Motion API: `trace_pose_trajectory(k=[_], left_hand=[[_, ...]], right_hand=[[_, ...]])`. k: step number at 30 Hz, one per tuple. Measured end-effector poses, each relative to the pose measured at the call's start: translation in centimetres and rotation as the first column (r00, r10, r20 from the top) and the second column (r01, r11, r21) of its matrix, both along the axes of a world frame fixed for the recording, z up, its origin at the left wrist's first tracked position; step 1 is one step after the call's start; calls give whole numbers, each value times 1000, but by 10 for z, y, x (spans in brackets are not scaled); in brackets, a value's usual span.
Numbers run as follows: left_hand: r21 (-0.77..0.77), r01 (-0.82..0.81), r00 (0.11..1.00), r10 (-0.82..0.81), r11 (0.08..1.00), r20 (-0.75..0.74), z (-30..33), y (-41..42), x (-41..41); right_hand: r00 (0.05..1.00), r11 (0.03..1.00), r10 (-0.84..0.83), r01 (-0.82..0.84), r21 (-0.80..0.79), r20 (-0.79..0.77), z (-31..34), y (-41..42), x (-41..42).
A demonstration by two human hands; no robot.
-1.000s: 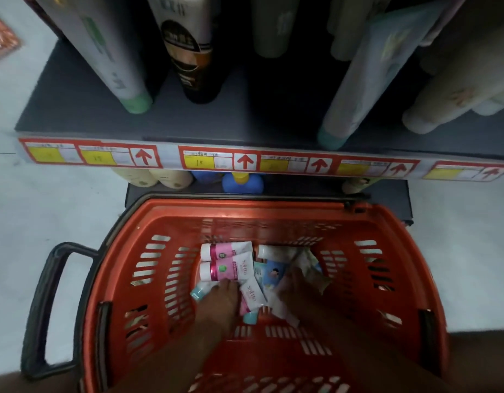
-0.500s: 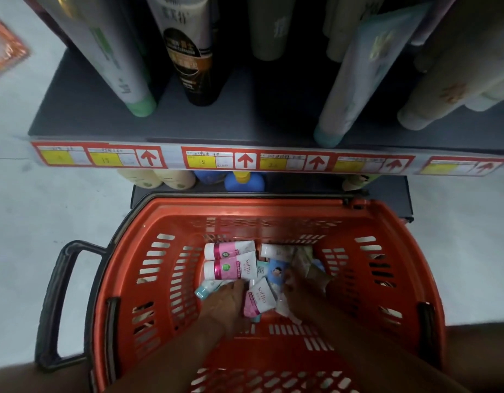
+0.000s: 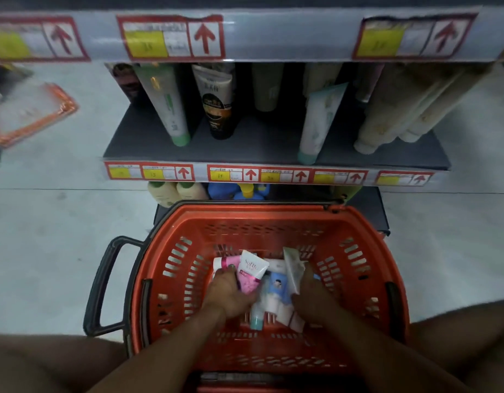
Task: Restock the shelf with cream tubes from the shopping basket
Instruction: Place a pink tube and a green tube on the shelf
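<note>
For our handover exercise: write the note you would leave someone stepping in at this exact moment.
Left hand: grip on a pink-and-white tube.
Right hand: grip on a pale tube.
Both hands are low inside the orange basket; more tubes, including a blue one, lie loose there.
Done: neither held tube has reached the shelf.
Left: shelve both, then the rest.

Both forearms (image 3: 165, 344) bare, no sleeves/rings/watch visible.

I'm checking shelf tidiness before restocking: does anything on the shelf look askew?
Yes. On the middle shelf, the green-capped tube and the teal-capped tube lean at a slant with caps forward, while neighbouring tubes sit straighter.
</note>
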State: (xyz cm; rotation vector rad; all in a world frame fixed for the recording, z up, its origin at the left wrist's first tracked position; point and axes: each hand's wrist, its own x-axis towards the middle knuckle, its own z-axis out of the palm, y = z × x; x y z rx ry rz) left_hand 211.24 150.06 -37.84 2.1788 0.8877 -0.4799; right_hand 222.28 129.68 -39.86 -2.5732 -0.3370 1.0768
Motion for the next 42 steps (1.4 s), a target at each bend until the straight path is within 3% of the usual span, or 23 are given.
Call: trace_pose_trajectory(k=[7, 15, 28, 36, 42], left_hand=[[54, -86, 985, 77, 995, 156, 52, -10, 1], [107, -147, 919, 96, 983, 383, 116, -15, 3], [147, -251, 670, 62, 957, 740, 235, -22, 29], [154, -297, 500, 16, 942, 866, 323, -19, 62], [199, -308, 401, -63, 931, 914, 378, -10, 95]], right_hand=[[995, 1000, 14, -14, -2, 95, 46, -3, -4], [977, 970, -97, 49, 238, 191, 99, 3, -9], [851, 767, -342, 8, 641, 398, 234, 15, 14], [686, 721, -430, -130, 680, 587, 321, 21, 44], [627, 688, -449, -212, 694, 637, 379, 35, 77]])
